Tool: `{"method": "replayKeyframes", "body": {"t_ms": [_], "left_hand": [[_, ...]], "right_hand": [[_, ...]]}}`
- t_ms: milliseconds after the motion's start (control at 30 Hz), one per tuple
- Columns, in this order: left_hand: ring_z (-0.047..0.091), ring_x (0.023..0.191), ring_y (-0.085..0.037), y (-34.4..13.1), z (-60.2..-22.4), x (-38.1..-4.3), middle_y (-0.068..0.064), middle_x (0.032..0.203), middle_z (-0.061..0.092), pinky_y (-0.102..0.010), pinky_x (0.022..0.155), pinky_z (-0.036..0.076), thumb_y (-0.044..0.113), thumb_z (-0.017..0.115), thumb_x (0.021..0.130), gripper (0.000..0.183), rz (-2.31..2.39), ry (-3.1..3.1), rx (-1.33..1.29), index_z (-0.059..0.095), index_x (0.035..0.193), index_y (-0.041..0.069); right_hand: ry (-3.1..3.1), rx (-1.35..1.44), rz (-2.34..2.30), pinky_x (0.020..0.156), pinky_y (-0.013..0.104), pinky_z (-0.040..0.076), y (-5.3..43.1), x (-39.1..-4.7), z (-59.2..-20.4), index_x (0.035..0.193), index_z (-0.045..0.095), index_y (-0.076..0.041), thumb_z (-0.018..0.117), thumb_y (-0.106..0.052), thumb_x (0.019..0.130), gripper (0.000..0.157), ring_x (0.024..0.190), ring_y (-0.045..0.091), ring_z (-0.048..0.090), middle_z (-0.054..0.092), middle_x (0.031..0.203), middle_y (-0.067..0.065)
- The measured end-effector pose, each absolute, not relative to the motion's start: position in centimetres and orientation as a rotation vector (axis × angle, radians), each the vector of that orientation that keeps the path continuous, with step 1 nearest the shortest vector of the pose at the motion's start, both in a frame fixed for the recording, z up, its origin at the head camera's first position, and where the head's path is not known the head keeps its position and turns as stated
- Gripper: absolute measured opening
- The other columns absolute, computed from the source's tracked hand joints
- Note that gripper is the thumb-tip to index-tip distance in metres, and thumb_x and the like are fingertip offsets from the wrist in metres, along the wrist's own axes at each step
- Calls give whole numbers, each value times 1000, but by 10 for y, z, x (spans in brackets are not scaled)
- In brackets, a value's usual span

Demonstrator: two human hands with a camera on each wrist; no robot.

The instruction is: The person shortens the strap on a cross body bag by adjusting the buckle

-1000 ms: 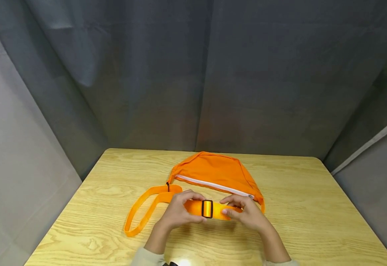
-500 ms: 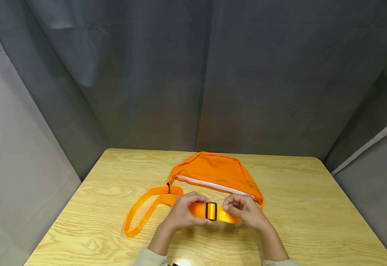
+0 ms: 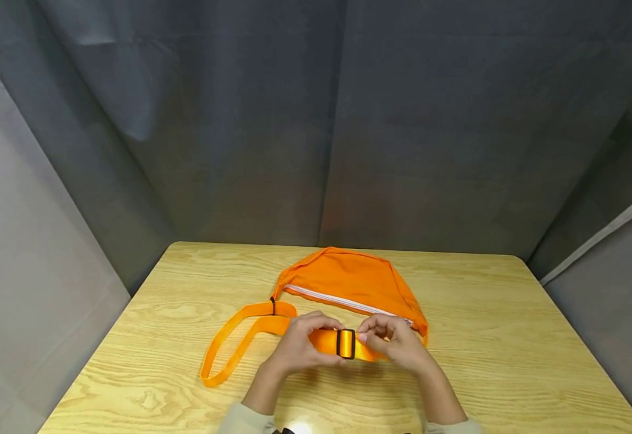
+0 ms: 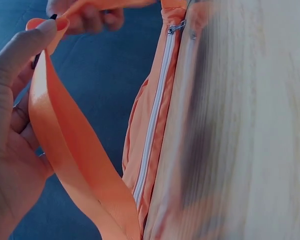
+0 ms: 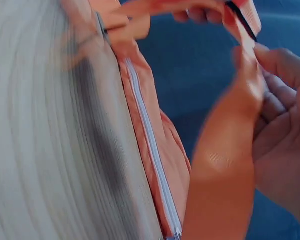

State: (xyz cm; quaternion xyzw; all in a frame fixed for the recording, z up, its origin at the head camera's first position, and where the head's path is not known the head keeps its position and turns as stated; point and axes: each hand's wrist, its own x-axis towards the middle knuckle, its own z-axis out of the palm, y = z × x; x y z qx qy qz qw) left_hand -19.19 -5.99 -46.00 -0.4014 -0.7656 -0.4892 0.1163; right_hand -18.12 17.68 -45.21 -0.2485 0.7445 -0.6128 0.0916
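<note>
An orange waist bag (image 3: 348,278) with a white zip lies on the table, its zip side facing me. My left hand (image 3: 297,345) grips the orange strap (image 4: 65,135) at the black slider buckle (image 3: 339,345), thumb below and fingers above. Just right of the buckle, my right hand (image 3: 397,345) pinches the strap's upper edge between thumb and forefinger. In the right wrist view the strap (image 5: 222,165) hangs down past my right palm, and the buckle (image 5: 242,21) shows at the top. The strap held in my hands is raised above the table.
A loop of strap (image 3: 215,352) lies on the wooden table (image 3: 148,337) left of my hands. A small black fitting (image 3: 273,306) sits near the bag's left end. Grey curtains (image 3: 251,150) stand behind the table and at both sides.
Both hands have shifted the buckle slightly right. My right fingers, spread around the strap earlier, now pinch its upper edge and have come closer to the buckle. The bag stays in place.
</note>
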Motion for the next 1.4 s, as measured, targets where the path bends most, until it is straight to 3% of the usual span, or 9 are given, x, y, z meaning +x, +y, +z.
{"method": "replayKeyframes", "body": {"t_ms": [133,333,600,733,933,1067,1233,1400], "left_hand": [[57,85,-7,-61,-460,-191,7,94,64,-25,73,48,17,90,57,49,-1451,-2246,-1160,68,101,14],[57,81,-6,-59,-462,-190,8,91,63,-24,70,48,21,90,58,47,-1463,-2256,-1157,69,99,14],[57,78,-8,-57,-461,-190,5,89,64,-23,68,48,14,90,55,48,-1443,-2244,-1155,69,99,13],[59,75,-14,-56,-446,-185,-3,87,65,-25,66,49,6,89,55,48,-1437,-2223,-1185,69,98,6],[61,78,-25,-58,-422,-176,-12,88,65,-32,70,51,0,87,55,46,-1477,-2255,-1176,68,97,-2],[61,81,-24,-61,-420,-174,-11,89,66,-31,73,50,1,87,57,45,-1496,-2308,-1129,68,98,-2],[61,82,-23,-62,-423,-174,-10,89,65,-32,74,49,2,87,57,46,-1521,-2328,-1100,69,99,-1],[61,82,-24,-61,-425,-173,-11,89,66,-32,73,50,2,87,58,45,-1559,-2307,-1124,69,99,-1]], "right_hand": [[2222,-774,-1770,54,24,46,189,-182,-456,100,60,3,60,-5,90,12,63,10,52,61,78,12],[2145,-894,-1835,47,22,40,189,-184,-462,93,61,4,58,1,90,5,57,5,45,56,70,13],[2081,-830,-1900,47,22,38,176,-182,-458,93,58,7,58,-3,91,10,55,7,42,52,70,4],[2012,-779,-1926,49,22,39,174,-183,-455,95,56,9,57,-4,92,14,56,8,42,53,72,2],[2075,-790,-1846,54,21,42,181,-186,-451,97,57,8,57,-6,92,15,62,9,47,56,76,8],[2196,-776,-1701,54,22,43,190,-188,-450,96,61,1,60,-9,91,12,62,10,49,59,77,10],[2122,-879,-1761,50,22,42,192,-188,-457,96,61,3,59,-5,90,10,59,7,48,60,72,14],[2083,-873,-1813,47,20,37,189,-187,-462,92,61,3,59,-4,91,8,54,4,41,53,64,4]]}}
